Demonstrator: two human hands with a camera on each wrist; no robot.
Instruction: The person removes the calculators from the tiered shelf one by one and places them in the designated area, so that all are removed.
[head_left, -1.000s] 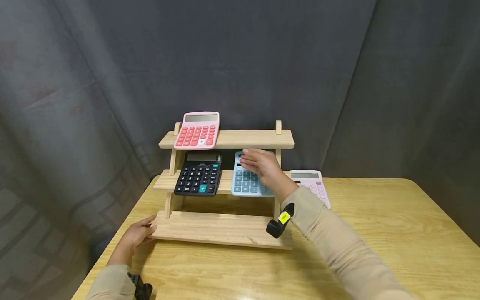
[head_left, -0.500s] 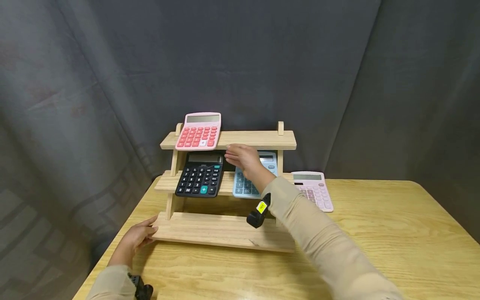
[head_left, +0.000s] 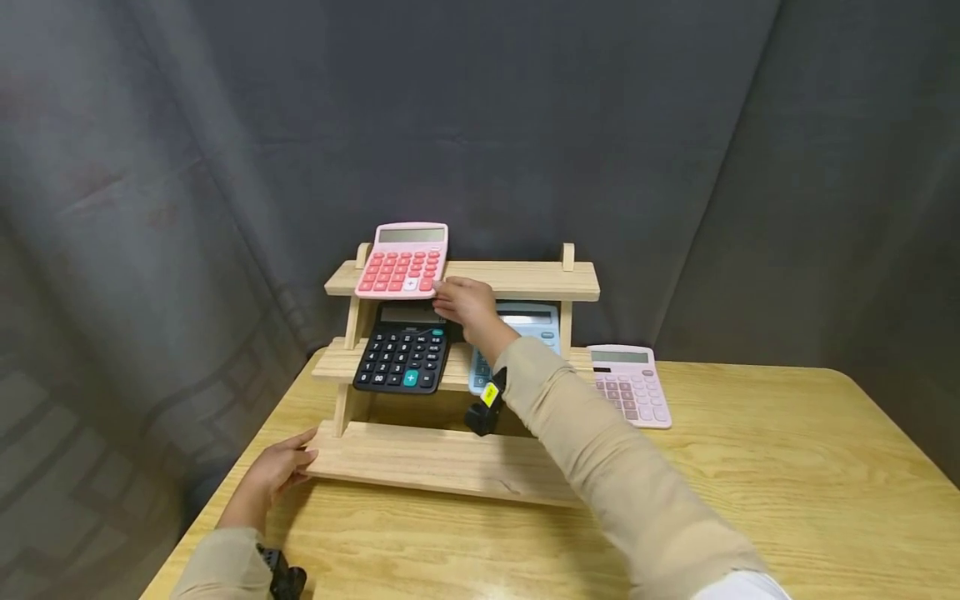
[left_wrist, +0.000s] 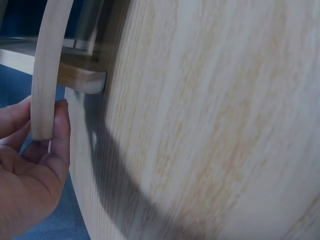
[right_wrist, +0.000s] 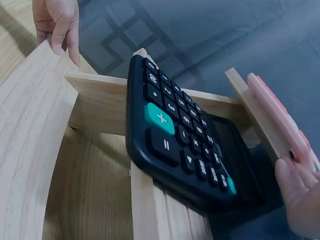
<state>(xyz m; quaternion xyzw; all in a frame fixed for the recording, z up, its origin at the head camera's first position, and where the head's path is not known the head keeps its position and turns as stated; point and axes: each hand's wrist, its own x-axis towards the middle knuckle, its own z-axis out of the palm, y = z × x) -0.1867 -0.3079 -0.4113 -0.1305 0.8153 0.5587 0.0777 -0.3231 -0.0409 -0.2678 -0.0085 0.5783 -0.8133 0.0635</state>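
The pink calculator with coral keys [head_left: 402, 260] leans on the top board of a three-step wooden shelf [head_left: 525, 279]. My right hand [head_left: 472, 308] holds its lower right corner; in the right wrist view the thumb [right_wrist: 288, 176] lies against its bottom edge and the other fingers are mostly hidden. Below stands a black calculator [head_left: 401, 354] on the middle board, with a blue calculator [head_left: 542, 323] partly covered by my right hand and sleeve. My left hand [head_left: 277, 468] grips the left end of the bottom board [head_left: 435, 458], thumb and fingers on opposite faces [left_wrist: 45, 75].
A light pink calculator [head_left: 632, 387] sits just right of the shelf. The shelf stands on a wood-grain table [head_left: 787, 467], and a grey curtain [head_left: 525, 125] hangs close behind it. My right sleeve [head_left: 600, 442] crosses over the right part of the boards.
My right hand has moved left from in front of the blue calculator to the pink calculator's lower right corner and taken hold there. The left hand keeps its grip on the bottom board.
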